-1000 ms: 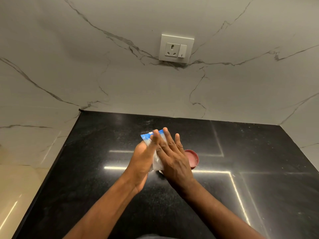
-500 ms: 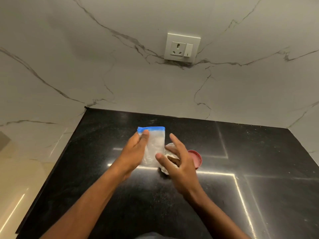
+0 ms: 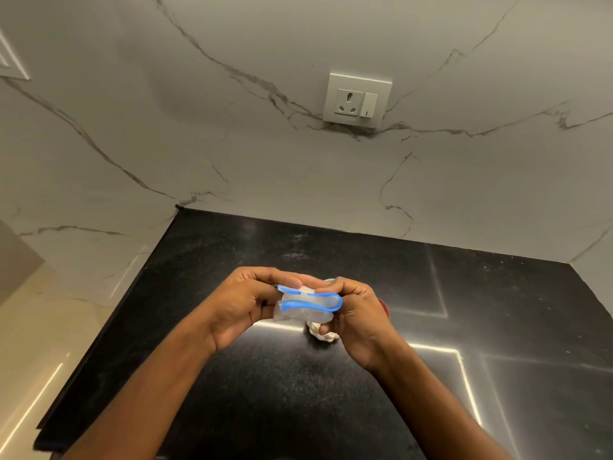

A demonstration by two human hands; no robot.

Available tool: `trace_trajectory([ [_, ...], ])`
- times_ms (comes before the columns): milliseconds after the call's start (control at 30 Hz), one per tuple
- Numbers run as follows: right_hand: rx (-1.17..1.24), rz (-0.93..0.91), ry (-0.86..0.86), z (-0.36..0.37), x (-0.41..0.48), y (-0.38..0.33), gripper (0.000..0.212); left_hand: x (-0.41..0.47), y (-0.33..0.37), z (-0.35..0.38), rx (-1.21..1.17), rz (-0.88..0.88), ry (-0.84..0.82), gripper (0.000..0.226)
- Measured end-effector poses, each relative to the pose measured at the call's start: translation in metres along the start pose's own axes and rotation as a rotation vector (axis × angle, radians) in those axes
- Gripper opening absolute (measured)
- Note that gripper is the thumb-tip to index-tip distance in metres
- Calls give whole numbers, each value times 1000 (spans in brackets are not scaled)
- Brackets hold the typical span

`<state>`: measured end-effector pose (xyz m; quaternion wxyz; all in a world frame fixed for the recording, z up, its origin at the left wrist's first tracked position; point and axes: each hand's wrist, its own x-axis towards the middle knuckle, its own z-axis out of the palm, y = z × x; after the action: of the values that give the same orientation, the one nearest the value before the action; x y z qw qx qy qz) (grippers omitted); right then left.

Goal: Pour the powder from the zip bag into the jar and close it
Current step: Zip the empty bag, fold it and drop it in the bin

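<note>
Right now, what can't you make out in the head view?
- Jar: head view, mostly hidden behind the zip bag and the right hand; its contents can't be told.
- Red lid: head view, only a sliver shows past the right hand.
- Powder: head view, amount unreadable through the crumpled plastic pinched by the left hand and the right hand.
- White panel: head view, cut off by the left edge.

Black speckled countertop (image 3: 265,393), polished, carrying bright linear light reflections. White marble-pattern wall (image 3: 232,144) with grey veining behind and to the left of it. One white socket plate (image 3: 357,100) is mounted on the wall, with a rocker switch (image 3: 369,105) at its right. Beige floor (image 3: 33,343) lies lower left.
</note>
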<state>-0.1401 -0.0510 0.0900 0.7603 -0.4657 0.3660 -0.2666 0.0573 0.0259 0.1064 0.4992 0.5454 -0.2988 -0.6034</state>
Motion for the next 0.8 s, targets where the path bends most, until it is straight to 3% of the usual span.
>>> trace_trajectory([
  [133, -187, -179, -36, -4, 1, -1, 51, -10, -11, -4, -320, -65, -52, 33],
  [267, -450, -351, -107, 3, 1, -5, 60, -19, -23, 1, -96, -30, 89, 34],
  [333, -442, -299, -131, 6, 4, 0, 47, -24, -28, -2, -104, 1, 214, 36],
  [400, -247, -166, -153, 8, 7, 7, 27, -31, -34, -9, -157, 34, 301, 43],
  [500, 21, 44, -250, 20, 4, 14, 40, -46, -41, -24, -120, 78, 415, 49],
  [567, -47, 120, -236, 34, 1, 22, 50, -57, -45, -35, -54, 118, 433, 45],
  [700, -113, 103, -244, 75, 1, 43, 22, -78, -57, -66, -12, 145, 459, 35],
  [800, -163, 64, -157, 110, 7, 61, 19, -92, -71, -97, -16, 135, 505, 36],
])
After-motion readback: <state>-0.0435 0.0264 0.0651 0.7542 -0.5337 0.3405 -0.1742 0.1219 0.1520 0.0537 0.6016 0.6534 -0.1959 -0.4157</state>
